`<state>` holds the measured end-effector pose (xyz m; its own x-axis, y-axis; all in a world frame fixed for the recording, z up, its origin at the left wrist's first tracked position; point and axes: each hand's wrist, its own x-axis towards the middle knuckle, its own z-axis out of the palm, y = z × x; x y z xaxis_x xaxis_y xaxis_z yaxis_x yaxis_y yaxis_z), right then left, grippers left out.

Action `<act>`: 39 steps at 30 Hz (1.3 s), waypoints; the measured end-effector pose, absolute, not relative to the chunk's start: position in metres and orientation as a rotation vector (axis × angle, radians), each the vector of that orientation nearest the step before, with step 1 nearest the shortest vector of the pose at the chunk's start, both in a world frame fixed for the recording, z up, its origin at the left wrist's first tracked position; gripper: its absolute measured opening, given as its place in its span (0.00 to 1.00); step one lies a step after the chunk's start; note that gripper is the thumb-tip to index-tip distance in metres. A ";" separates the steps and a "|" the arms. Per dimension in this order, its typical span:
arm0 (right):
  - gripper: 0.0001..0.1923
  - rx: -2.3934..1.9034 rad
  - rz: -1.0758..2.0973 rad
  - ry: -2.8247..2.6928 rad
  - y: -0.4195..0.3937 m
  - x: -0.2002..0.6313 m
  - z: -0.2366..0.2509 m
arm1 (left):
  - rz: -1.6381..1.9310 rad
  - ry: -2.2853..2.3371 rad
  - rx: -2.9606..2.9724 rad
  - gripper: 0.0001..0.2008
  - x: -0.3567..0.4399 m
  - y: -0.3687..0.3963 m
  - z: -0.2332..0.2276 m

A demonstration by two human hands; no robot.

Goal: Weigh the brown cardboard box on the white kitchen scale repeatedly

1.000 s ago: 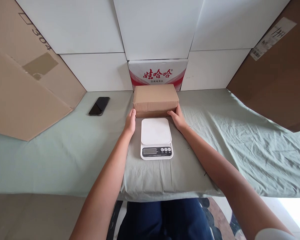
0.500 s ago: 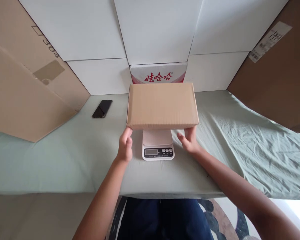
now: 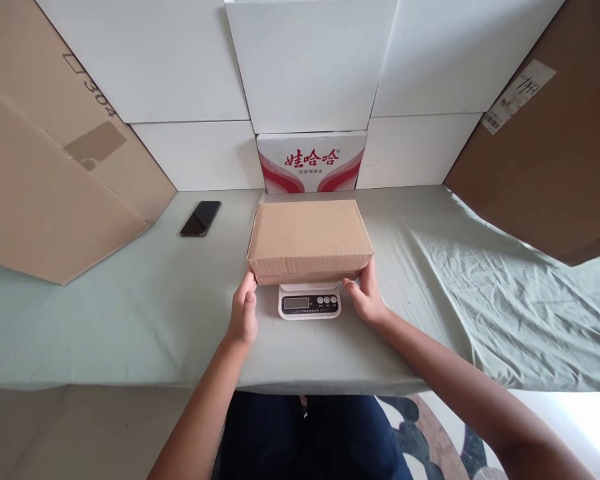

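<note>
A closed brown cardboard box (image 3: 310, 230) is over the weighing platform of a white kitchen scale (image 3: 310, 313), hiding most of it. Only the front panel with its grey display and round buttons shows. My left hand (image 3: 243, 310) grips the box's near left corner, thumb pointing up and fingers partly hidden behind it. At the near right corner, my right hand (image 3: 367, 293) holds the box, its thumb by the front face. Whether the box's underside touches the platform, I cannot tell.
A black phone (image 3: 201, 219) lies on the green cloth (image 3: 130, 300) to the left. Behind stands a white and red carton (image 3: 311, 160) against white panels (image 3: 310, 67). Large cardboard sheets (image 3: 70, 180) flank the left side, and another cardboard piece (image 3: 545, 173) the right.
Both hands have lowered the cardboard box toward the scale and slightly toward me. More of the red and white carton behind shows; the scale's platform is now covered.
</note>
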<state>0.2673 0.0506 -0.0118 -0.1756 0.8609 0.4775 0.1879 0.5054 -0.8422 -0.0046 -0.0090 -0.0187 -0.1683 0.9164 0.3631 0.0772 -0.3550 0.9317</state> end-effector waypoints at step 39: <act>0.42 -0.890 0.648 -1.590 0.051 0.270 -0.013 | 1.787 1.210 1.384 0.42 -0.010 -0.011 -0.019</act>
